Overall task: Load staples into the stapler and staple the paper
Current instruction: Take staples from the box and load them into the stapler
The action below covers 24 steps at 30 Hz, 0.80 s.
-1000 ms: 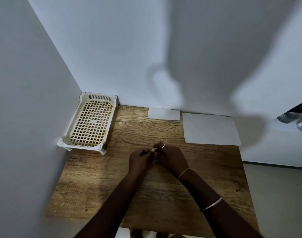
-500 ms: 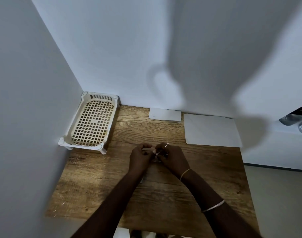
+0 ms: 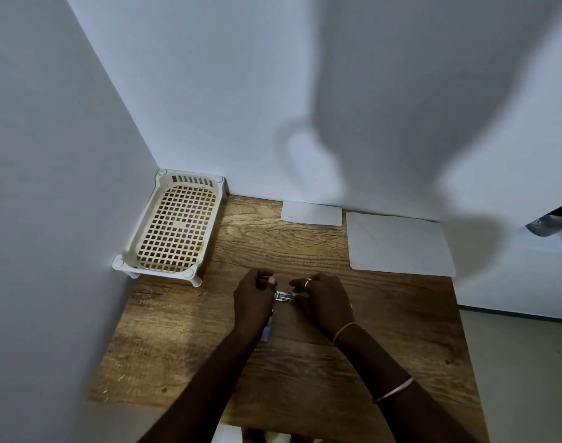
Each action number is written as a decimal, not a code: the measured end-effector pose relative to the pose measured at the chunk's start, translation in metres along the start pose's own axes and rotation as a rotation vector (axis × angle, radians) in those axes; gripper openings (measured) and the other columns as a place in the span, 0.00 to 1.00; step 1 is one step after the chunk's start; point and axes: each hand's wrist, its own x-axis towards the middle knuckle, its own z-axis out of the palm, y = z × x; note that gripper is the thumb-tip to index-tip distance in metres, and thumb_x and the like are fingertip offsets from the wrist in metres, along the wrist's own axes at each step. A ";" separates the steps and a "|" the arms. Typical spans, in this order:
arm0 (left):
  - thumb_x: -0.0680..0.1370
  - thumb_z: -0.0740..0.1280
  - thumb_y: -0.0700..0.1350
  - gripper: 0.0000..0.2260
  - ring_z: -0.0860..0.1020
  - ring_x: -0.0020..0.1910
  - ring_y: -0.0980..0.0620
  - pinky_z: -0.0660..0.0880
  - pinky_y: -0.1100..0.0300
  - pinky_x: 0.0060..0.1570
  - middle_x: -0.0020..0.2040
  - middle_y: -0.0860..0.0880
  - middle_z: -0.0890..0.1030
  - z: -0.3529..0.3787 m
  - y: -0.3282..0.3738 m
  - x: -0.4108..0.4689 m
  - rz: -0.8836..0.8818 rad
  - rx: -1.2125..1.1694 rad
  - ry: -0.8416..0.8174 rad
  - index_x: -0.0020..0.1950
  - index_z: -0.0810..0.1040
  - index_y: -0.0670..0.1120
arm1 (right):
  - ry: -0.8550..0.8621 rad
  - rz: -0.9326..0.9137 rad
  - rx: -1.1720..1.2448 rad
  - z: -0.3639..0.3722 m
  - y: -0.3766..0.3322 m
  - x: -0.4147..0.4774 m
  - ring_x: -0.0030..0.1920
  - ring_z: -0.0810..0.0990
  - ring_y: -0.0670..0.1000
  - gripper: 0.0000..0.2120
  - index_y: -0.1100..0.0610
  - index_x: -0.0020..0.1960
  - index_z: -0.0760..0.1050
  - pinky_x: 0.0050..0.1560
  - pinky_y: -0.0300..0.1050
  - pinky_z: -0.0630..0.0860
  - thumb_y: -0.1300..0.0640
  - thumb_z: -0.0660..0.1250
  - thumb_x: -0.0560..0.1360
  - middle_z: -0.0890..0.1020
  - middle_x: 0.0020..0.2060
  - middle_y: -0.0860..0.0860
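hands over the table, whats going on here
A person works over a wooden table, both hands at a small silvery metal item, probably the stapler or its staples. The left hand and right hand pinch at its two ends. The white paper lies untouched at the back right, a smaller white card beside it, an empty plastic basket in the corner.

A cream plastic lattice tray [image 3: 176,226] sits in the far left corner of the brown wood-grain surface [image 3: 305,372], tight against both white walls [image 3: 241,91].
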 end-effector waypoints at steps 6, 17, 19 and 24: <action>0.79 0.70 0.40 0.07 0.82 0.47 0.60 0.74 0.67 0.42 0.48 0.55 0.84 -0.004 -0.003 -0.005 0.013 -0.014 0.025 0.53 0.83 0.51 | 0.005 0.026 0.006 0.004 -0.003 0.001 0.49 0.83 0.52 0.15 0.45 0.58 0.84 0.51 0.46 0.74 0.49 0.74 0.72 0.87 0.46 0.51; 0.79 0.69 0.39 0.07 0.81 0.47 0.63 0.73 0.73 0.40 0.48 0.55 0.84 -0.005 0.000 -0.006 0.034 0.003 0.021 0.54 0.83 0.50 | -0.029 0.016 -0.027 0.002 -0.006 -0.001 0.50 0.84 0.52 0.14 0.46 0.60 0.83 0.53 0.47 0.77 0.48 0.71 0.75 0.87 0.49 0.51; 0.79 0.70 0.39 0.07 0.82 0.48 0.59 0.75 0.68 0.44 0.48 0.54 0.85 -0.004 -0.001 -0.006 0.050 0.015 0.014 0.53 0.83 0.50 | -0.035 0.011 -0.030 0.001 -0.006 -0.001 0.51 0.84 0.51 0.15 0.47 0.60 0.83 0.53 0.46 0.78 0.48 0.71 0.75 0.87 0.50 0.50; 0.78 0.70 0.39 0.07 0.82 0.50 0.57 0.78 0.61 0.49 0.48 0.54 0.84 -0.005 -0.003 -0.008 0.109 0.077 0.004 0.53 0.83 0.50 | -0.041 0.003 -0.065 0.000 -0.004 -0.004 0.50 0.84 0.52 0.17 0.48 0.62 0.82 0.52 0.47 0.79 0.50 0.72 0.74 0.87 0.50 0.50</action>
